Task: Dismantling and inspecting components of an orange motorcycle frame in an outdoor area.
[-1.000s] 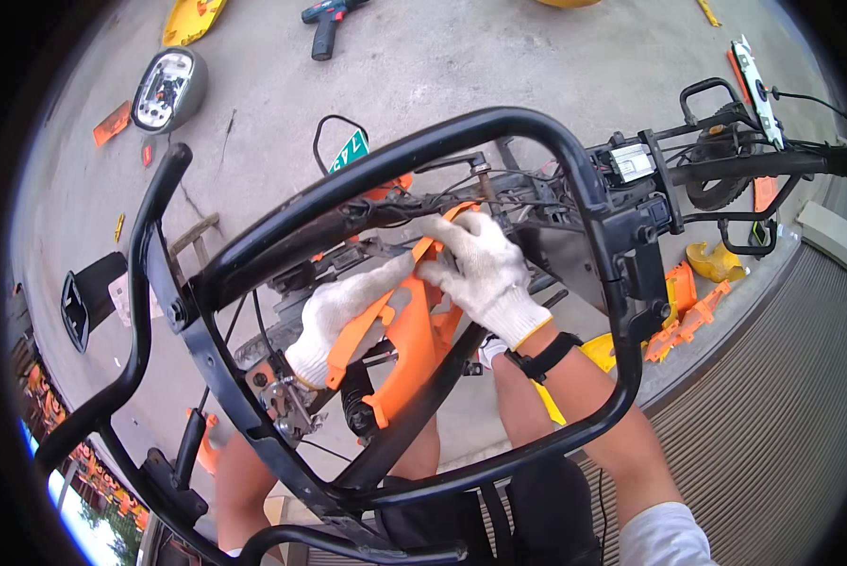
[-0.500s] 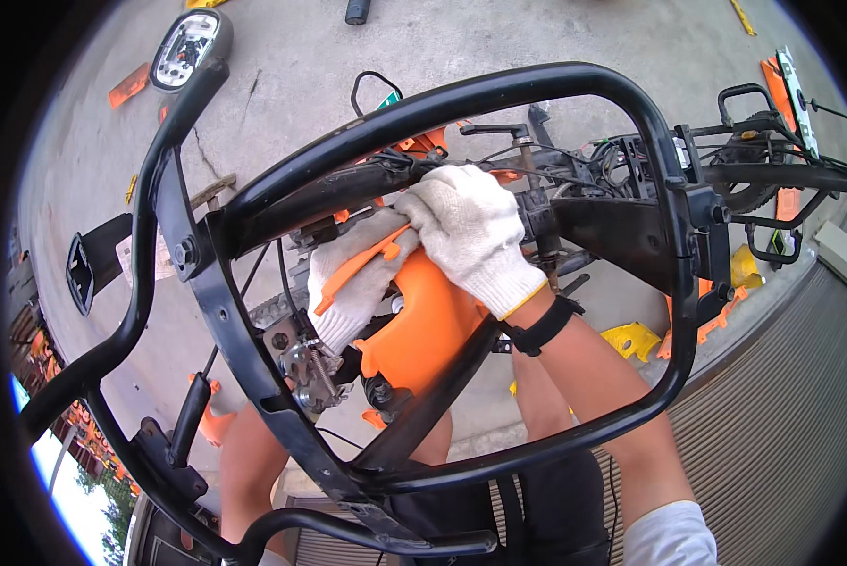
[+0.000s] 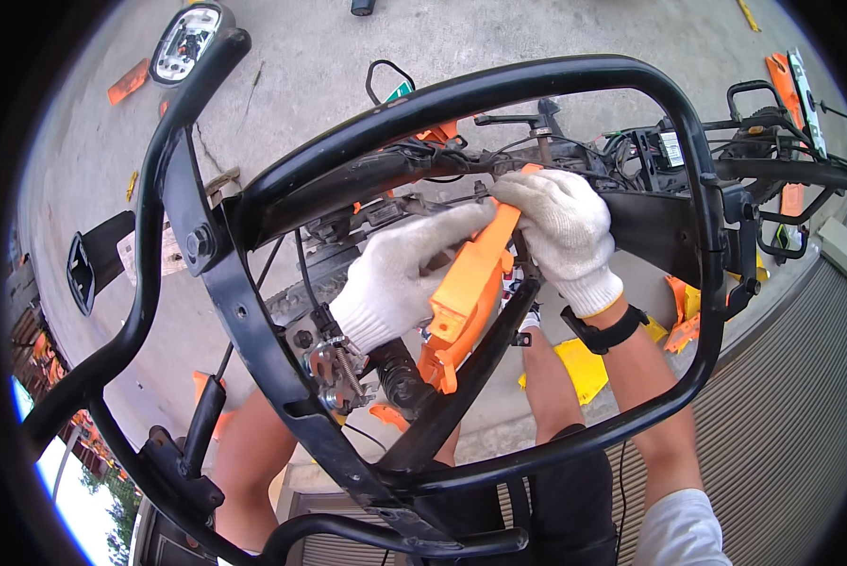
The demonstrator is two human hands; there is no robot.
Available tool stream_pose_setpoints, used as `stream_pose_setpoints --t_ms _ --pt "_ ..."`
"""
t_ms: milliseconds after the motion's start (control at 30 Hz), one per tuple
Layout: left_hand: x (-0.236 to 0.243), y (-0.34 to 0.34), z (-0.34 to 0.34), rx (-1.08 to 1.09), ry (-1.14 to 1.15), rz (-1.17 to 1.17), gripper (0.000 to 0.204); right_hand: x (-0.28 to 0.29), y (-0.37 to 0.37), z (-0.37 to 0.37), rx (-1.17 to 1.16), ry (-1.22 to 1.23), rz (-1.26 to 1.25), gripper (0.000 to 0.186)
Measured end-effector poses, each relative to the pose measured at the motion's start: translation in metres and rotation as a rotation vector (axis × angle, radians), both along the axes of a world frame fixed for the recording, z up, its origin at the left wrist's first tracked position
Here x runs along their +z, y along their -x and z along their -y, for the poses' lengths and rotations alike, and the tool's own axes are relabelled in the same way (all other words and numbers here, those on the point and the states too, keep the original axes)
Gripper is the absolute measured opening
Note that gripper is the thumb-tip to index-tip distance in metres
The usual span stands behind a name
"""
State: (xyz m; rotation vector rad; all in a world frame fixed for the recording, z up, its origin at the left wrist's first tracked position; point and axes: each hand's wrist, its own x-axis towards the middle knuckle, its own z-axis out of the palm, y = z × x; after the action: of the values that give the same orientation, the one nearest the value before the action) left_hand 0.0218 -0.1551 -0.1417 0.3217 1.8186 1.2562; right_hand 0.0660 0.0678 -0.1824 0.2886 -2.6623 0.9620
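Inside the black tubular frame [image 3: 574, 71] of a stripped-down two-wheeler, an orange plastic panel [image 3: 475, 283] stands tilted, its narrow edge upward. My right hand [image 3: 567, 231], in a white knit glove, has its fingers curled round the panel's upper end. From the other side my left hand [image 3: 400, 274], gloved alike, holds the panel with fingers stretched along it; its fingertips are partly hidden by the panel. Just below the left hand are a metal latch with a spring [image 3: 334, 373] and a dark shock absorber [image 3: 400, 377].
Black frame tubes surround both forearms. Cables and a handlebar-like bar [image 3: 791, 170] lie to the right. On the concrete floor are a lamp housing [image 3: 189, 45], a yellow panel [image 3: 582, 368] and several orange pieces. A ribbed grey surface [image 3: 782, 406] slopes at lower right.
The orange panel has turned from showing its broad face to standing edge-up, and has shifted right. Both hands moved right with it and are now farther apart.
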Motion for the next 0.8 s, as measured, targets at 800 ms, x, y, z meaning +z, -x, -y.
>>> stream_pose_setpoints --t_ms 800 --pt "0.043 0.008 0.001 0.453 0.075 0.562 0.021 -0.008 -0.013 0.014 -0.376 0.197 0.967 0.056"
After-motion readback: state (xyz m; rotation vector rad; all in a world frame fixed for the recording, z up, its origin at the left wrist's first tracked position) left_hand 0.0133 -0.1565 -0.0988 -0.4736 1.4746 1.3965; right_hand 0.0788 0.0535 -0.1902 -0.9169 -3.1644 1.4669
